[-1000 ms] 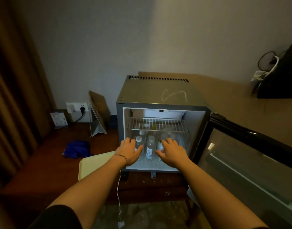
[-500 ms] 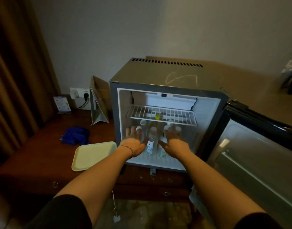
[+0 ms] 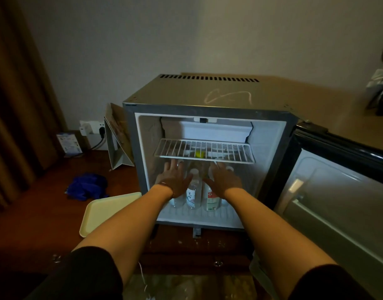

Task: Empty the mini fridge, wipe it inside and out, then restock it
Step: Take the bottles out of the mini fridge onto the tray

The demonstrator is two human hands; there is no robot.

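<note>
So the mini fridge point(image 3: 208, 100) is sitting on the dark wooden bench point(image 3: 34, 213) with its door point(image 3: 337, 191) swung wide open to the right, and both arms are reaching into the lower compartment under the wire shelf point(image 3: 204, 150). Left hand point(image 3: 175, 180) is flat with fingers spread and straight, not gripping anything, just hovering over or against the bottles at the left of the group; can't tell if it's actually touching them. Right hand point(image 3: 224, 179) is the same deal, fingers stretched out and loose, over the bottles on the right. Between the two hands stands a clear water bottle point(image 3: 193, 191) with a white cap, and just beside it, under the right hand, a bottle with a red and green label point(image 3: 212, 198). There's something small and yellow-green point(image 3: 199, 154) around the shelf, too blurry to call. Outside the fridge, a pale yellow tray point(image 3: 108, 211) lies on the bench just left of the fridge's front corner, and a crumpled blue cloth point(image 3: 86, 186) sits a bit further back left of it.
</note>
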